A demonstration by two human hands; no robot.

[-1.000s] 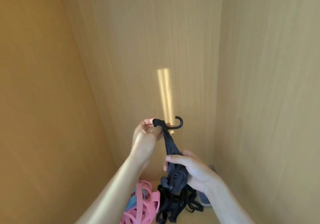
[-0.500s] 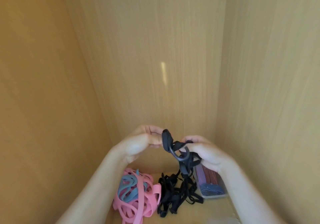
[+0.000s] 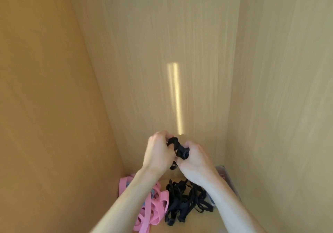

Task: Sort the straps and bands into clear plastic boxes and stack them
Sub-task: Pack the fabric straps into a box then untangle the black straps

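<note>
Both hands, left hand (image 3: 158,153) and right hand (image 3: 195,159), curl tightly round one bunched black strap (image 3: 177,147) held between them above the cupboard floor, with the clear box (image 3: 227,177) lying toward four o'clock, nearer the right hand.

Black strap (image 3: 177,147): bunched between left hand (image 3: 158,153) and right hand (image 3: 195,162); most of its length hidden inside the curled fingers, hook not distinguishable.
Clear plastic box (image 3: 228,180): largely covered by the right forearm; contents unreadable.
Pink bands (image 3: 153,209): partly hidden under the left forearm; count cannot be told.
Black strap pile (image 3: 185,200): tangled, individual pieces inseparable.
Both forearms: cut off by the bottom edge.
</note>
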